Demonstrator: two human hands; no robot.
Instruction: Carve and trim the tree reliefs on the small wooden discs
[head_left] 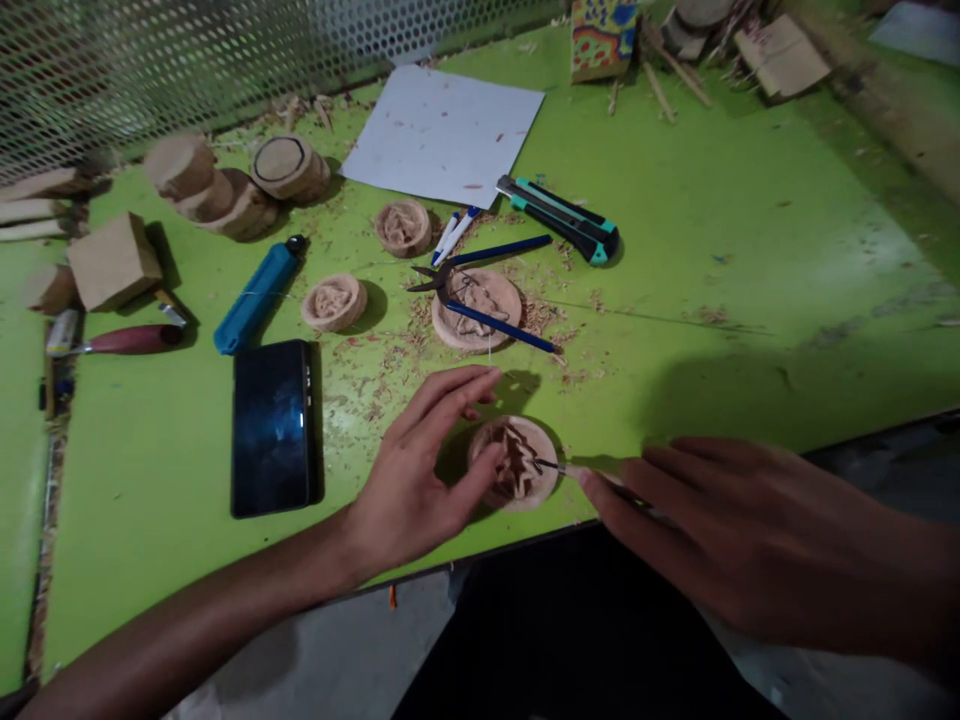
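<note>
A round wooden disc with a carved relief (517,462) lies near the front edge of the green table (720,300). My left hand (424,470) rests beside it, thumb pressed on the disc's left rim and fingers arched over its far side. My right hand (720,530) is closed around a thin carving tool (559,467), whose small tip touches the carved surface at the disc's right side.
A black phone (271,425) lies left of my left hand. Behind are blue-handled pliers (480,290) on another carved disc (477,308), two smaller carved discs, a blue lighter-like tube (255,297), teal utility knives (562,215), white paper (444,132), wood blocks and shavings.
</note>
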